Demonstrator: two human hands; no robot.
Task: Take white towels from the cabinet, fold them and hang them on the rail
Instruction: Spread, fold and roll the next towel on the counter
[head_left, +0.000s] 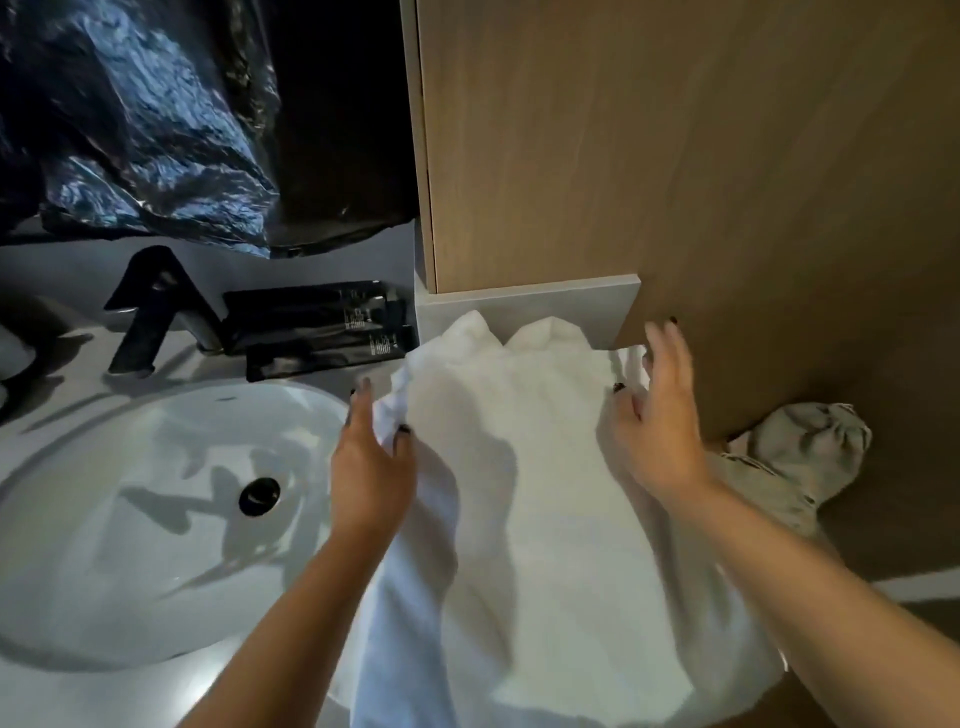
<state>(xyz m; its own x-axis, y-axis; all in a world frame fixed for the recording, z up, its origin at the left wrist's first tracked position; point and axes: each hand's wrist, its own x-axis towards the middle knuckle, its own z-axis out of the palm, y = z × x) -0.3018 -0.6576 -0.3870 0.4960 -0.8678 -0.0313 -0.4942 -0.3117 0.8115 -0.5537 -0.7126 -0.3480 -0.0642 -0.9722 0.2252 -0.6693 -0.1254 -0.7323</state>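
Note:
A large white towel (524, 499) lies spread over the counter to the right of the sink, its near end hanging over the front edge. My left hand (371, 462) pinches the towel's bunched left edge between thumb and fingers. My right hand (657, 415) is at the towel's right edge with fingers spread and fairly straight; its thumb touches the cloth. The wooden cabinet (675, 156) rises right behind the towel, with an open door panel (831, 312) beside my right hand. No rail is in view.
A white oval sink (130, 597) with a black drain (258, 496) fills the left. Behind it stand a black faucet (156, 306) and black toiletry packs (317, 327). A crumpled black plastic sheet (145, 119) hangs above. A grey bundled cloth (800, 457) lies at the right.

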